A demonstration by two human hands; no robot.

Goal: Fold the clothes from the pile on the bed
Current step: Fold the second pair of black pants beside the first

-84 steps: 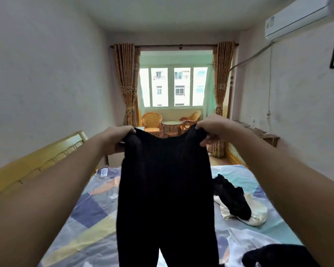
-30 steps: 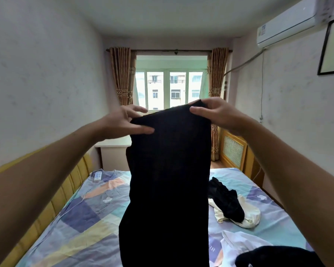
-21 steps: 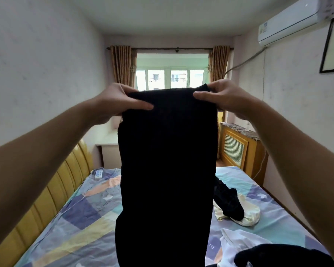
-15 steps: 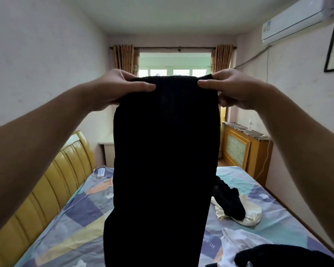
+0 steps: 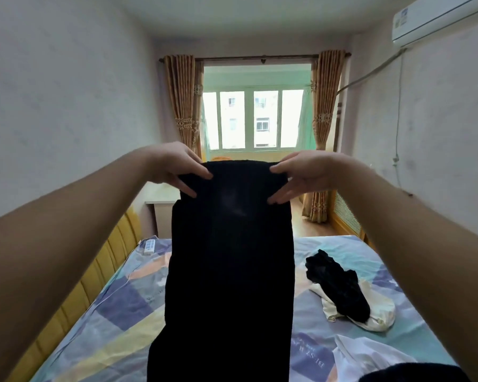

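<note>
The person is holding a black garment (image 5: 229, 260) up in the air over the bed (image 5: 116, 321), so the step looks like squaring it before a fold. The left hand (image 5: 174, 166) and right hand (image 5: 304, 175) are pinching its top corners, fingers stretched across the near face, arms reaching forward. Next it probably needs lowering flat onto the bed, left of the pile (image 5: 345, 293) lying to the right.
</note>
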